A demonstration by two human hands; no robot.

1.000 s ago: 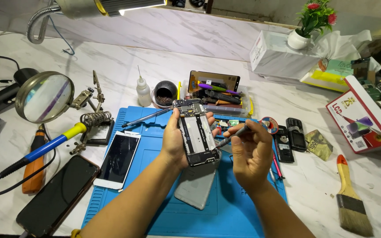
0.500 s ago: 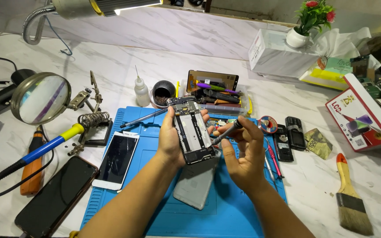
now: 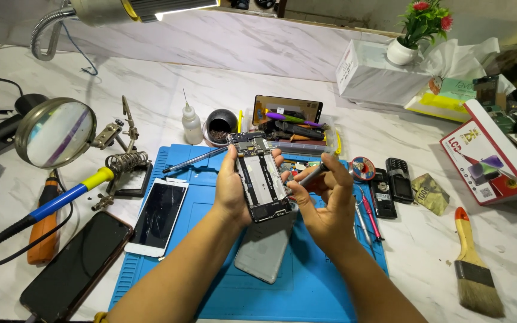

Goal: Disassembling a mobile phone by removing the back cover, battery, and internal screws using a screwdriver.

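My left hand (image 3: 230, 190) holds an opened phone (image 3: 262, 178) upright above the blue work mat (image 3: 198, 215), its bare inner frame facing me. My right hand (image 3: 325, 203) grips a thin grey tool (image 3: 312, 175), its tip close to the phone's right edge. A grey back cover (image 3: 265, 251) lies on the mat under both hands. A white phone with a cracked screen (image 3: 158, 216) rests on the mat's left edge.
A magnifier on a stand (image 3: 56, 133), a soldering iron with blue and yellow handle (image 3: 61, 200) and a black phone (image 3: 76, 266) sit at left. Behind the mat are a glue bottle (image 3: 191, 124), a dark cup (image 3: 221, 124) and a tool tray (image 3: 297, 131). A brush (image 3: 473, 263) lies right.
My right hand has shifted left, bringing the grey tool closer to the phone's right edge. The phone stays upright in my left hand.
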